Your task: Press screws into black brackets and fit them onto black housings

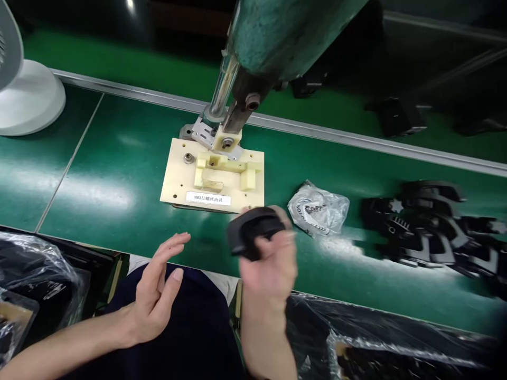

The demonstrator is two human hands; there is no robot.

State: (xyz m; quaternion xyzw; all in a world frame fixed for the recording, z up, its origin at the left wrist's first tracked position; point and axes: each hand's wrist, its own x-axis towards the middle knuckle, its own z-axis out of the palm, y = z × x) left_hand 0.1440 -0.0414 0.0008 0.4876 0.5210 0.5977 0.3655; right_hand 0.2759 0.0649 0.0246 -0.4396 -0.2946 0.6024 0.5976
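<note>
My right hand (273, 258) grips a black plastic part (247, 232), blurred by motion, above the green table near the fixture's lower right corner. To the left, my left hand (158, 290) is held in the air near the table's front edge, fingers stretched out and holding nothing. A cream fixture plate (170, 174) with raised yellowish blocks and a printed label lies ahead of both hands. The raised blocks have no black part between them. Over the plate's back edge comes a metal arm (240, 113) with a cream block at its tip.
A plastic bag (319, 208) of small items lies right of the fixture. Several black parts (428, 232) are piled at the far right. A white fan base (35, 100) stands at the back left. Plastic-lined boxes (39, 269) sit along the front edge. Green machinery (281, 37) overhangs the middle.
</note>
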